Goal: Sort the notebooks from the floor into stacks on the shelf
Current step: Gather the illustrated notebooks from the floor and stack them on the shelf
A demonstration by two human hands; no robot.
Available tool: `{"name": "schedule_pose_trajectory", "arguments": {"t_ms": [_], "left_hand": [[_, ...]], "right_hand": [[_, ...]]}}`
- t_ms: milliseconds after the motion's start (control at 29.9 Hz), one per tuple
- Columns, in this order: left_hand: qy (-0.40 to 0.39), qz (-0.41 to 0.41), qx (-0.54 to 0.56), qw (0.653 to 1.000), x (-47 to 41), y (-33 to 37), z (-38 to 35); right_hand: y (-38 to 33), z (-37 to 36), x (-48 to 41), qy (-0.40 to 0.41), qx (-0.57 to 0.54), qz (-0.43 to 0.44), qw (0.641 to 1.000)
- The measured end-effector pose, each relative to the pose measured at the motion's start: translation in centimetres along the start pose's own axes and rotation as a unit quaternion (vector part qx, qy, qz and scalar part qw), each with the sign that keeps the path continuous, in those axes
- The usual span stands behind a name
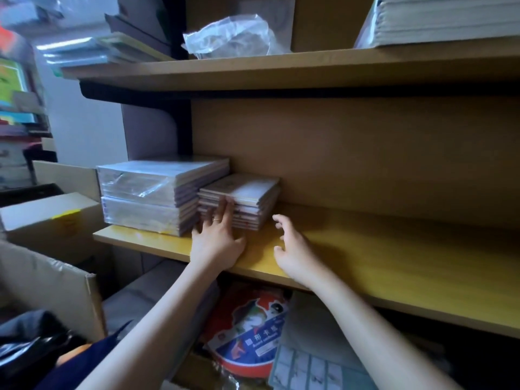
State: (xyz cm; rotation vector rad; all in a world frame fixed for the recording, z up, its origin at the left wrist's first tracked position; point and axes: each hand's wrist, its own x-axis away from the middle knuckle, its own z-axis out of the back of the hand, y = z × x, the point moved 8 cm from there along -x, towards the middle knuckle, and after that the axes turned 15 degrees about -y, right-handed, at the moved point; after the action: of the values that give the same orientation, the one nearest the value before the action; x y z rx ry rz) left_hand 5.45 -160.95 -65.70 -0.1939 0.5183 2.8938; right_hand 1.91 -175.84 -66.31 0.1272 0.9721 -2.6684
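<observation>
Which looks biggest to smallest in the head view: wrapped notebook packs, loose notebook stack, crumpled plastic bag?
Largest: wrapped notebook packs.
Then crumpled plastic bag and loose notebook stack, which look about alike; I won't rank them.

My left hand (pixel 216 240): thin ring (pixel 216 219) on one finger. My right hand (pixel 292 249), both forearms: bare. Navy cloth (pixel 84 361) by left elbow.

— Where is the left hand (pixel 218 240)?
— At the front edge of the shelf (pixel 394 249), fingers straight against the front of the small notebook stack (pixel 247 198).
— And the right hand (pixel 292 249)?
— Over the shelf just right of that stack, fingers loosely curled, holding nothing.
— What sits left of the stack?
— Two plastic-wrapped packs (pixel 146 192), one on the other, right against it.
</observation>
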Motion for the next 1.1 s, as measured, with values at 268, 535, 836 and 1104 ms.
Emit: {"name": "schedule_pose_trajectory", "arguments": {"t_ms": [268, 535, 836, 1104], "left_hand": [[0.029, -0.002, 0.015, 0.999, 1.1, 0.2, 0.1], [0.088, -0.036, -0.028, 0.995, 7.0, 2.1, -1.2], [-0.208, -0.28, -0.079, 0.934, 21.3, 12.0, -14.6], [-0.567, -0.442, -0.218, 0.66, 39.2, 8.8, -28.5]], "right_hand": [[-2.2, 0.2, 2.7, 0.015, 0.157, -0.005, 0.988], [-0.2, -2.4, 18.2, -0.078, 0.463, 0.127, 0.874], [12.9, -7.3, 40.6, -0.105, 0.389, -0.132, 0.905], [17.1, -9.0, 50.1, -0.091, 0.161, -0.329, 0.926]]}}
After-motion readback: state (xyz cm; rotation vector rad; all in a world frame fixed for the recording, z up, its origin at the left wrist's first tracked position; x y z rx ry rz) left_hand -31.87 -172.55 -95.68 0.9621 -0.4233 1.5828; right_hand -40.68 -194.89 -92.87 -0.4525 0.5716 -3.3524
